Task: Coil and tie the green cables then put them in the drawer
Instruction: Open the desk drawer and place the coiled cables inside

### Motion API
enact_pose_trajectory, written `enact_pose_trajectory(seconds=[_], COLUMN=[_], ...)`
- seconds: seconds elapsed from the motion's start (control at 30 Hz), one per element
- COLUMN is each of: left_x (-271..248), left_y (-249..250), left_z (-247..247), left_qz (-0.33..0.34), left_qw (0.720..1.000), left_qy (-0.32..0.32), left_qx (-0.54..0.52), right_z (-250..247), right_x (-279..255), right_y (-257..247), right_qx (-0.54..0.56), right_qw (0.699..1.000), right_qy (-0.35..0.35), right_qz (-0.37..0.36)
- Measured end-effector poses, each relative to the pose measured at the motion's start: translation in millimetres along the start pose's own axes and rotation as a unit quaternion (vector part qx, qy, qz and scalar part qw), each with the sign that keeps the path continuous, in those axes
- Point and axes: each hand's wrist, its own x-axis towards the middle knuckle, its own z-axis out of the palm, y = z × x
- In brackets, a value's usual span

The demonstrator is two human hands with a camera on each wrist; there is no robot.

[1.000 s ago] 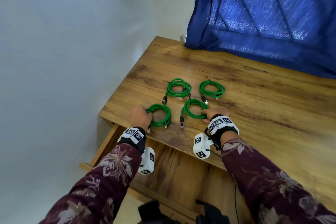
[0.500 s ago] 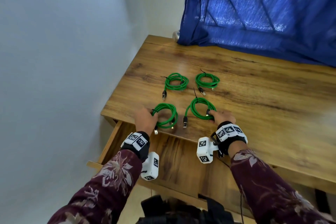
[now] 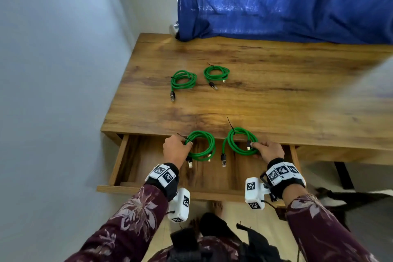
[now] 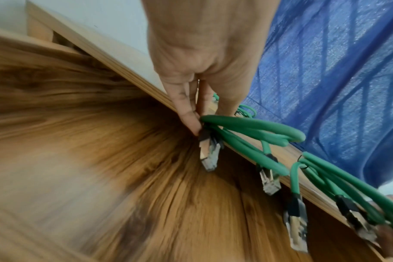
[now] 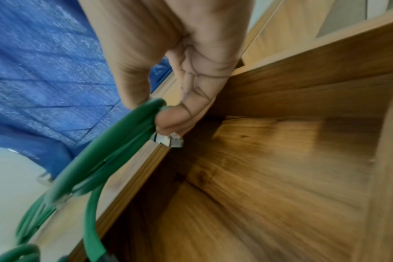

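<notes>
My left hand (image 3: 175,150) pinches a coiled, tied green cable (image 3: 202,145) by its left side and holds it in the air over the open wooden drawer (image 3: 136,159). My right hand (image 3: 266,151) pinches a second tied green coil (image 3: 239,141) by its right side, also above the drawer. In the left wrist view the left fingers (image 4: 188,113) grip the coil (image 4: 254,128) near a dangling plug (image 4: 209,156). The right wrist view has thumb and fingers (image 5: 175,115) closed on the cable (image 5: 115,147). Two more tied green coils, one (image 3: 183,80) and the other (image 3: 216,73), lie on the tabletop.
The wooden table (image 3: 276,95) stands against a pale wall on the left, with a blue curtain (image 3: 287,0) hanging over its far edge. The drawer's front panel (image 3: 127,189) juts toward me. A black table leg (image 3: 343,174) stands at the right, and my bare foot (image 3: 217,208) is below.
Both hands have lifted their coils off the near tabletop and drawn them back toward me, over the open drawer. The head view has tilted downward.
</notes>
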Motion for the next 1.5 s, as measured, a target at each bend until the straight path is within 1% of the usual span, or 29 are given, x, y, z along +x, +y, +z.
enact_pose_trajectory(seconds=[0.13,0.27,0.37,0.5,0.6,0.7,0.8,0.9,1.2,1.33,1.4,1.5], left_x=[-13,-18,-16,-11,-7,-3,1,3,7,9,9,4], left_y=[6,10,16,27,32,35,38,39,35,31,29,31], left_z=[11,29,40,57,71,86,98,105,111,116,117,111], left_qz=[0.004,-0.01,-0.034,-0.055,-0.061,-0.064,-0.075,-0.089,-0.151,-0.168,-0.17,-0.16], left_qw=[1.0,0.997,0.996,0.993,0.991,0.99,0.988,0.986,0.979,0.976,0.975,0.974], left_qy=[-0.023,-0.07,-0.088,-0.107,-0.115,-0.119,-0.123,-0.127,-0.126,-0.137,-0.14,-0.148], left_qx=[-0.015,-0.007,0.002,0.016,0.036,0.048,0.058,0.063,0.048,0.036,0.043,0.058], right_z=[-15,-28,-33,-34,-39,-38,-30,-23,-20,-24,-26,-29], right_x=[4,5,13,24,25,29,38,47,58,52,51,50], right_y=[27,39,48,54,53,54,57,57,50,42,41,42], right_qx=[-0.024,-0.043,-0.036,-0.056,-0.095,-0.097,-0.122,-0.13,-0.177,-0.209,-0.237,-0.249], right_qw=[0.999,0.996,0.994,0.988,0.982,0.98,0.979,0.98,0.973,0.966,0.959,0.957], right_qy=[-0.015,-0.027,-0.018,-0.002,0.003,0.01,0.025,0.018,-0.009,-0.023,-0.036,-0.043], right_qz=[0.037,0.072,0.103,0.144,0.163,0.173,0.159,0.147,0.15,0.149,0.149,0.146])
